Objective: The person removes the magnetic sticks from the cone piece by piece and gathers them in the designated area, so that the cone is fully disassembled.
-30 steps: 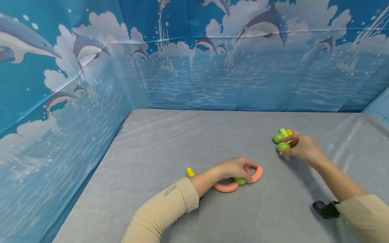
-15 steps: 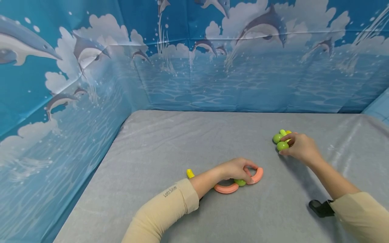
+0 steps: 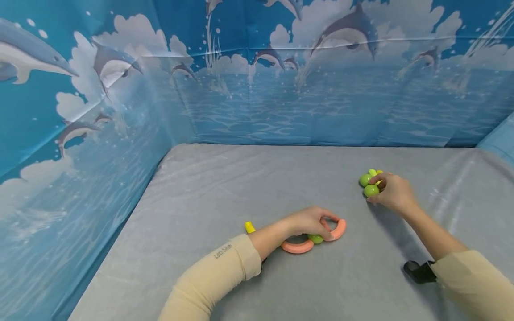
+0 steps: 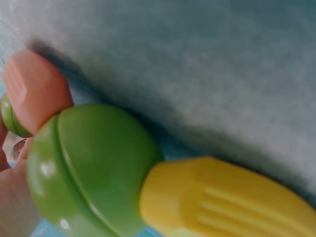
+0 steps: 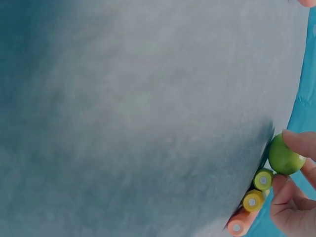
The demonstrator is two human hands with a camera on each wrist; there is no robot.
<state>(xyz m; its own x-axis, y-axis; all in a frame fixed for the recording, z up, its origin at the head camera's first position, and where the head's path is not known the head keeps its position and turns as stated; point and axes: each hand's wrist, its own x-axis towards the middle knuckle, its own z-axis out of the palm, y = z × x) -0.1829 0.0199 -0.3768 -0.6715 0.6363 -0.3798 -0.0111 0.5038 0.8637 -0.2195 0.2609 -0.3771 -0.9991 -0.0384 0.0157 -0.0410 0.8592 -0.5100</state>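
Note:
In the head view my left hand (image 3: 309,222) pinches a salmon-pink curved rod (image 3: 338,232) between thumb and fingers. That rod meets a small green ball (image 3: 316,239), which joins a second pink curved rod (image 3: 297,248). A yellow rod (image 3: 249,227) shows past the left forearm. Up close, the left wrist view has a large green ball (image 4: 103,163) between a pink rod end (image 4: 39,91) and a ridged yellow rod (image 4: 227,197). Farther right, my right hand (image 3: 397,191) pinches a green ball (image 3: 371,191), beside another green ball (image 3: 364,180).
Beside the right hand lie a light green rod (image 5: 263,179), a yellow rod (image 5: 253,201) and a pink rod (image 5: 238,226) with metal-tipped ends. Grey cloth (image 3: 209,187) covers the table. Blue dolphin-printed curtains (image 3: 249,102) stand behind and at the sides.
The right forearm has shifted slightly left, while its hand stays at the green ball. My left hand keeps its hold on the curved rod. The head view has moved slightly.

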